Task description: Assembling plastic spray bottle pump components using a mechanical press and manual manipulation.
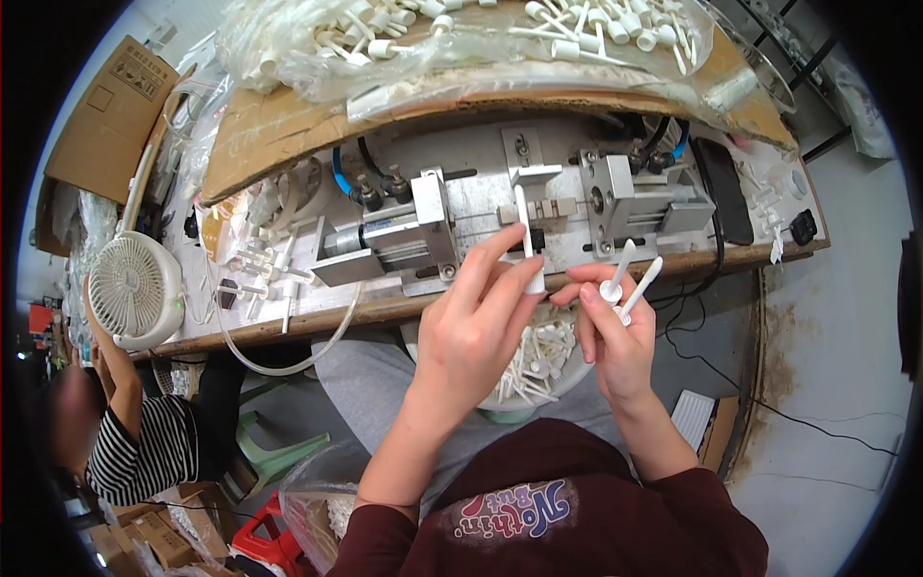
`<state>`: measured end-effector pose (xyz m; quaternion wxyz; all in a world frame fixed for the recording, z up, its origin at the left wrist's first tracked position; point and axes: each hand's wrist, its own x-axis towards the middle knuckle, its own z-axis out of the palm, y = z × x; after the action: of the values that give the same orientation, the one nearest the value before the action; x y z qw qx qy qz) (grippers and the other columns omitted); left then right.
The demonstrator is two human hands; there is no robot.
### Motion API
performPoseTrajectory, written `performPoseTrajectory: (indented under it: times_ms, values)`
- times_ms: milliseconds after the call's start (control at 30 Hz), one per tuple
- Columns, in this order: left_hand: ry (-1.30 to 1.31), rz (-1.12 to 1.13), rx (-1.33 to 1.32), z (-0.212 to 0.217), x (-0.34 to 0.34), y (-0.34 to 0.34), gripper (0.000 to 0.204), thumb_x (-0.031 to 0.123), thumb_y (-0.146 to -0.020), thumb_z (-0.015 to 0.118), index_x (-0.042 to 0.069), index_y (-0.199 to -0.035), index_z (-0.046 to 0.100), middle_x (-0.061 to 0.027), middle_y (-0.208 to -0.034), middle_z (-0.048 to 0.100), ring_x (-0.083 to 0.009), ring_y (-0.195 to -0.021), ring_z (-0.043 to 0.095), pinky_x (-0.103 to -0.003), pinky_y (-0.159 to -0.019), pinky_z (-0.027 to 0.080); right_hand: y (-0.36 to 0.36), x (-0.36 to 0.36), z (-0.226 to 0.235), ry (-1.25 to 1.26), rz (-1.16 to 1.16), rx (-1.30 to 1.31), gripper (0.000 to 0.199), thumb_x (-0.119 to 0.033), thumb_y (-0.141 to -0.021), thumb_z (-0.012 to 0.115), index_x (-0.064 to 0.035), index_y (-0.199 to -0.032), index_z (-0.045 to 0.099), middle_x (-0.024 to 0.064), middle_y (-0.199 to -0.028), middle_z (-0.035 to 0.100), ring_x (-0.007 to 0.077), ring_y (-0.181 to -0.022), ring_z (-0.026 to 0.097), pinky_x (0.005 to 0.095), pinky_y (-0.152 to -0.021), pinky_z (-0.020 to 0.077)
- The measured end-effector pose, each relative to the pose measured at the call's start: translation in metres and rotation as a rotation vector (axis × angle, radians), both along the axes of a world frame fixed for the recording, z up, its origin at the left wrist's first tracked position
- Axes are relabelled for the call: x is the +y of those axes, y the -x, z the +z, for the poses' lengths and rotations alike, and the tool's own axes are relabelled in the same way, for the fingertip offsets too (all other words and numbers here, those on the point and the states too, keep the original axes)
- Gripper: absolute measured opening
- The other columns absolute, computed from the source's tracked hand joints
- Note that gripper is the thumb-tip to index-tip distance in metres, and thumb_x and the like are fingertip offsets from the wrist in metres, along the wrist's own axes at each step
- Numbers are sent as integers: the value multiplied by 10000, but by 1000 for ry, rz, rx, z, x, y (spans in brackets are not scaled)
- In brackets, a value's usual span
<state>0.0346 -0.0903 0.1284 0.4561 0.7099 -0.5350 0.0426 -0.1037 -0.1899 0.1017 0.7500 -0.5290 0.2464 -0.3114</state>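
My left hand (478, 313) is closed on a white plastic stem with a wide cap-like end (535, 275), held upright at the front of a metal fixture (538, 212). To its right, my right hand (620, 351) pinches two white stems with round flanged ends, one (620, 269) beside the other (644, 287), both tilted up to the right. Below the hands, a white bowl (584, 370) on my lap holds many similar white pieces (540, 358). The fixture has a metal cylinder unit on the left (389, 240) and another on the right (644, 197).
Above the fixture, a cardboard sheet (269, 135) bears bags of white capped stems (596, 24). A black phone (723, 192) lies at the right. At the left are loose white parts (260, 269), a fan (137, 288), a clear hose (288, 370) and a person in striped sleeves (144, 447).
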Motion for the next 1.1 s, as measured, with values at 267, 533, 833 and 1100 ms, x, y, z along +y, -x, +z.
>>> performPoseTrajectory:
  times_ms: [267,533,833,1100]
  values:
    - [-134,65,-320,-13,-11,-6,246,113,-760,770,81,-1001,735,-23,-1167,712,-189,-616,631,-296,-584,508,2,-1,2,-13,77,35,277,-183,-1008,530,29,-1181,574,123,-877,716,2,-457,398,159,-433,304]
    - [-195,91,-305,-6,-17,-7,244,131,-755,775,93,-993,738,-10,-1160,716,-194,-592,627,-298,-576,509,3,-3,5,-42,88,11,248,-191,-1001,518,26,-1090,602,143,-812,714,-2,-448,386,163,-426,295]
    - [-219,93,-257,-4,-17,-6,231,127,-748,777,92,-973,737,-11,-1138,724,-205,-605,650,-300,-578,513,6,-5,7,-25,128,73,299,-208,-1011,495,35,-1153,596,139,-782,710,4,-428,373,165,-426,287]
    - [-249,94,-263,-2,-17,-6,234,113,-743,774,87,-972,734,-14,-1139,723,-215,-640,670,-312,-603,526,6,-2,11,-34,129,63,314,-252,-1039,499,17,-1164,601,115,-753,704,-13,-427,365,153,-419,275]
